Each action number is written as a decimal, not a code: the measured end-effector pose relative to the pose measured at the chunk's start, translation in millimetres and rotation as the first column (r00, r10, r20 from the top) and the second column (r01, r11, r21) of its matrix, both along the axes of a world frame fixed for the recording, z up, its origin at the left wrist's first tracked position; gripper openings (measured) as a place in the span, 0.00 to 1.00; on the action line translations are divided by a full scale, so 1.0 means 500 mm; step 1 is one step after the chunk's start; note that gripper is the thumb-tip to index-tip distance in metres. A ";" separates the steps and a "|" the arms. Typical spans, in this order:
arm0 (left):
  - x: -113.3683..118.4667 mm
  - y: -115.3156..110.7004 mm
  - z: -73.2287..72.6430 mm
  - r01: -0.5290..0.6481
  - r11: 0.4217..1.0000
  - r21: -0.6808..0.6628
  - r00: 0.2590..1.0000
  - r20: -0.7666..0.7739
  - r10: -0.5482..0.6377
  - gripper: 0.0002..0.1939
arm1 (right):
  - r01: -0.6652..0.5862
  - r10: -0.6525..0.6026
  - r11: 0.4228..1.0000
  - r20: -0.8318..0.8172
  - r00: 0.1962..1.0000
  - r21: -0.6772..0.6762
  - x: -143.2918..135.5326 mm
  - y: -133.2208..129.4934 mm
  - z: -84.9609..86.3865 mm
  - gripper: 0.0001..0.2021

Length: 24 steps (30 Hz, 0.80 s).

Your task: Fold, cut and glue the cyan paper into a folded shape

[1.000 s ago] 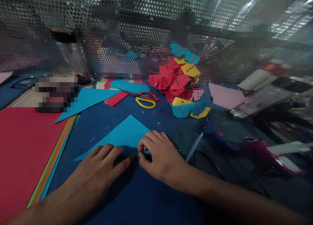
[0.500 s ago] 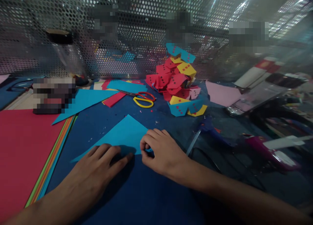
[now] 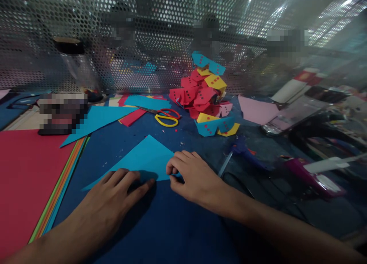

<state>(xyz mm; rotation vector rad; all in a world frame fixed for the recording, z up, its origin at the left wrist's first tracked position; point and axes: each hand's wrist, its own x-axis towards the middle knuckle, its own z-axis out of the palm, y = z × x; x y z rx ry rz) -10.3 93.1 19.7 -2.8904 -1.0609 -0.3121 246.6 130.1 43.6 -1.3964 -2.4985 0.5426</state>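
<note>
A blue sheet of paper (image 3: 146, 155), triangular in outline, lies on the dark blue tabletop in front of me, one corner pointing away. My left hand (image 3: 116, 195) rests on its near left part, palm down, fingers apart and thumb stretched along the near edge. At the right part of that edge, my right hand (image 3: 192, 174) has its thumb and curled fingers closed on the paper. The paper's right corner is hidden behind this hand.
Scissors (image 3: 166, 118) lie beyond the paper. Behind them is a pile of red dotted paper pieces (image 3: 197, 93). A blue glue gun (image 3: 248, 155) and a purple tool (image 3: 309, 176) lie right. A red-topped paper stack (image 3: 28, 172) lies left. A perforated metal panel (image 3: 160, 30) stands behind.
My right hand has slid very slightly right along the near edge of the blue paper. The left hand stays in place, and the view has shifted a little.
</note>
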 end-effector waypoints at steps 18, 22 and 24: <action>0.000 0.000 0.001 -0.011 0.999 -0.031 1.000 -0.028 0.010 0.34 | 0.010 -0.007 0.998 0.050 0.999 -0.069 0.017 0.006 0.008 0.08; -0.001 -0.002 -0.001 -0.005 0.999 -0.044 1.000 -0.019 0.004 0.34 | 0.011 -0.007 0.997 0.057 0.998 -0.075 0.023 0.008 0.008 0.08; -0.002 -0.002 -0.003 -0.010 0.999 -0.040 1.000 -0.015 0.010 0.34 | 0.015 -0.010 0.997 0.059 0.998 -0.075 0.027 0.008 0.009 0.08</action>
